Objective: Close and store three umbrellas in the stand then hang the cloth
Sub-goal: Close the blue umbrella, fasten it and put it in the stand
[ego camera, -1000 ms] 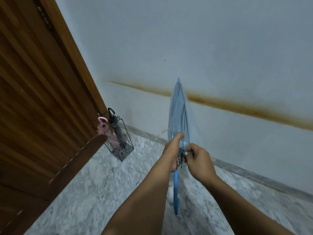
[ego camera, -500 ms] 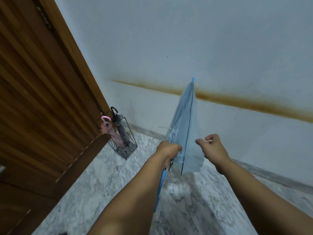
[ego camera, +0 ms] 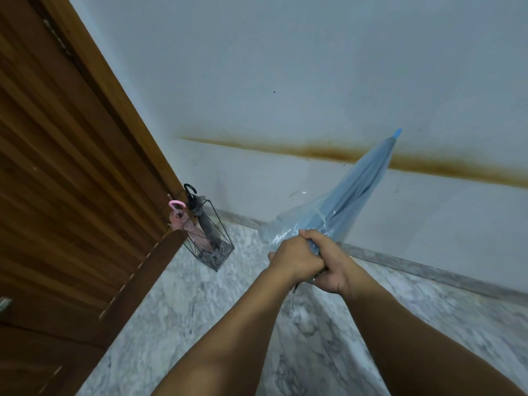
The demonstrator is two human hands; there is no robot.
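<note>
Left hand (ego camera: 295,257) and right hand (ego camera: 331,262) both clamped around folded blue umbrella (ego camera: 357,190)

No readable text, labels, brands, numbers or signs anywhere in view.

Marble floor (ego camera: 177,318), wire stand (ego camera: 213,247) on it by the wall
</note>
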